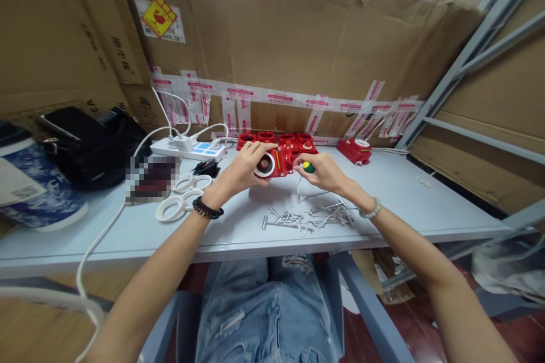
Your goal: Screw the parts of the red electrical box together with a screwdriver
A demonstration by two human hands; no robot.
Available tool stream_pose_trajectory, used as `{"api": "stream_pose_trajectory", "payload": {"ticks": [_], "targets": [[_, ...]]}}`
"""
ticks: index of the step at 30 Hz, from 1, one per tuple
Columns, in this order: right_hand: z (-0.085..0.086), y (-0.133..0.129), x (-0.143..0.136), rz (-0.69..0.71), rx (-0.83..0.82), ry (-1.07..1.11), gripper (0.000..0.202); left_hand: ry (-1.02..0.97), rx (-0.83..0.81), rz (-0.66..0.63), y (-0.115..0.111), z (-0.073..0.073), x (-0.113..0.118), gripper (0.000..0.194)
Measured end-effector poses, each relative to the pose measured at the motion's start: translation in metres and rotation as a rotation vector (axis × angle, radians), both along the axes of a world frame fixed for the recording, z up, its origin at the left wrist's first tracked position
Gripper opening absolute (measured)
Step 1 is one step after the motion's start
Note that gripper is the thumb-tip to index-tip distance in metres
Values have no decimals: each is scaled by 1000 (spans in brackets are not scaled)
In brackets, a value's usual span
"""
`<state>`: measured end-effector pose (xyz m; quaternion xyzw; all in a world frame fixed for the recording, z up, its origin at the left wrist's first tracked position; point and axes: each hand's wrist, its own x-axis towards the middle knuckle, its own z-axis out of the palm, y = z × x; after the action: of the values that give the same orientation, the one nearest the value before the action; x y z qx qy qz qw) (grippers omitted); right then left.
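My left hand is closed around a red box-shaped device with a white ring on its face, held just above the table. Closed on a green and yellow screwdriver handle, my right hand is at the device's right side. The screwdriver's tip is hidden. White string hangs below the right hand. On the table beneath lie a pile of small screws, metal T-shaped rods and tangled white string. Several white rings lie by my left wrist.
More red devices stand along the cardboard wall, another red device further right. At left are a power strip, a blue and white cup, a black bag and a white cable. Metal shelf bars rise at right.
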<state>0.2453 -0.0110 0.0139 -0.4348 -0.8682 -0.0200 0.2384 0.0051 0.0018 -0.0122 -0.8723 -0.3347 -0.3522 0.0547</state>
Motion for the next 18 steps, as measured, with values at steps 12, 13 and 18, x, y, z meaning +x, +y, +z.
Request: {"api": "stream_pose_trajectory", "payload": {"ticks": [12,13,18], "targets": [[20,-3,0,-60,-15,129,14,-62,-16,-8,0,-1,6,75],[24,-4,0,-60,23,125,16,-55,-31,-15,1,-2,6,76],[37,-9,-10,-4,146,-160,72,-35,-86,-31,6,-9,5,80]]}}
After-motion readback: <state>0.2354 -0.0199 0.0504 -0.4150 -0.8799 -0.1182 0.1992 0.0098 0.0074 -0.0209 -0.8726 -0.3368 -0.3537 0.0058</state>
